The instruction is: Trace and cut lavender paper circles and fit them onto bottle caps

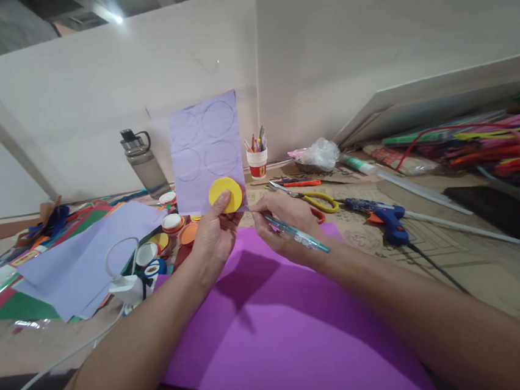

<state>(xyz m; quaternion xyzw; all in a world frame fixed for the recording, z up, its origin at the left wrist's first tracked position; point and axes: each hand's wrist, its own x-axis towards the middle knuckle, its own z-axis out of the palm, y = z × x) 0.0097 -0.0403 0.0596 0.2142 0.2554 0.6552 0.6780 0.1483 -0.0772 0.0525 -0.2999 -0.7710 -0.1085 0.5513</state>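
My left hand (220, 232) holds a lilac sheet (203, 133) upright, its thumb pressing a round yellow disc (217, 192) flat on the sheet's lower right part. Several pencil-like circles are drawn on the sheet above the disc. Between the fingers of my right hand (285, 217) is a teal pen (298, 235). Its tip end is at the sheet's lower right edge, beside the disc; whether it touches is too small to tell. Below both hands lies a large purple sheet (274, 341), partly covered by my forearms.
Small paint pots (173, 222), loose lilac sheets (87, 267) and a white charger (128, 287) are on the left. Behind stand a bottle (144, 163) and a pencil cup (257, 158). To the right lie yellow-handled scissors (320, 201), a blue glue gun (388, 219) and a black case (501, 214).
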